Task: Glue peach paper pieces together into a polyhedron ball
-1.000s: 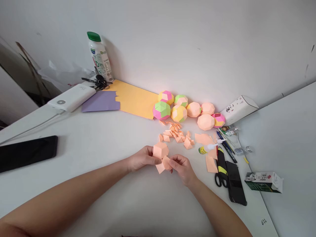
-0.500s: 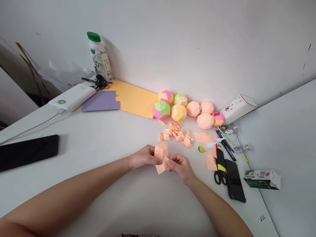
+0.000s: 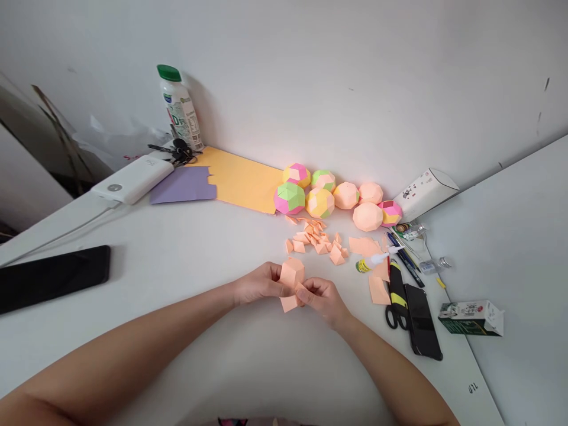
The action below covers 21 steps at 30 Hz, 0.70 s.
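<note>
Both hands meet over the white table (image 3: 186, 349) on a partly built peach paper ball (image 3: 291, 274). My left hand (image 3: 260, 284) pinches its left side. My right hand (image 3: 322, 299) pinches a folded peach paper piece (image 3: 290, 302) against its lower edge. Just beyond the hands lies a heap of several small folded peach pieces (image 3: 317, 241). Flat peach paper squares (image 3: 378, 290) lie to the right.
Several finished paper balls (image 3: 322, 201) line the wall, with orange paper (image 3: 242, 177) and purple paper (image 3: 184, 184), a bottle (image 3: 177, 109), keys (image 3: 177, 151) and a power bank (image 3: 133, 179). A black phone (image 3: 51, 277) lies left. Scissors (image 3: 394, 296), another phone (image 3: 423, 322), glue (image 3: 377, 260), pens and a carton (image 3: 470, 318) lie right.
The hands have drawn slightly closer together around the paper ball, and the view has shifted a little. Nothing else on the table has moved.
</note>
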Available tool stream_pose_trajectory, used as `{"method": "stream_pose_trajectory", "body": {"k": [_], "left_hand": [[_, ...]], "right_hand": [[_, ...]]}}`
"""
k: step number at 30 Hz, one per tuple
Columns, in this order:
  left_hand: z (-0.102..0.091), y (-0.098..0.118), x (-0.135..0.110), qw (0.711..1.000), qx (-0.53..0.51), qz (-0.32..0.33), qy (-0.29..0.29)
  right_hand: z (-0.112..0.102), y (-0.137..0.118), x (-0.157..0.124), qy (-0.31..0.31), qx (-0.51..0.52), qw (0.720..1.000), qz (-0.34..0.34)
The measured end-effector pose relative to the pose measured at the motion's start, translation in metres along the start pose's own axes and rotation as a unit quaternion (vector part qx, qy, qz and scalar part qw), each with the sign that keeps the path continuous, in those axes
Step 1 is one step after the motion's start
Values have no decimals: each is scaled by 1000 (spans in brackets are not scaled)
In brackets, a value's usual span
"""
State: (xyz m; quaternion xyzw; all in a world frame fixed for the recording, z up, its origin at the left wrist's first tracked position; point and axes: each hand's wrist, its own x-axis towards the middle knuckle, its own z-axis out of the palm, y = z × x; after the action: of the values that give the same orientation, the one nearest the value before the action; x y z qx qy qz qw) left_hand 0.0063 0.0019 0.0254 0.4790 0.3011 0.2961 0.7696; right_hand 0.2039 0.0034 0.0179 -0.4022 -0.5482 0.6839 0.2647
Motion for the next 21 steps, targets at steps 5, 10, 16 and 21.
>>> {"method": "stream_pose_trajectory", "body": {"k": [5,10,16,21], "left_hand": [[-2,-3,1,1000,5,-11,15],[-1,-3,1,1000,0,-10,21],[1,-2,1,999,9,-16,28],[4,-1,1,999,13,-1,31]], "right_hand": [[-2,2,1,-2,0,1000,7],[-1,1,0,0,-13,1000,13],[-1,1,0,0,-11,1000,12],[1,2,-1,26,2,1000,3]]}}
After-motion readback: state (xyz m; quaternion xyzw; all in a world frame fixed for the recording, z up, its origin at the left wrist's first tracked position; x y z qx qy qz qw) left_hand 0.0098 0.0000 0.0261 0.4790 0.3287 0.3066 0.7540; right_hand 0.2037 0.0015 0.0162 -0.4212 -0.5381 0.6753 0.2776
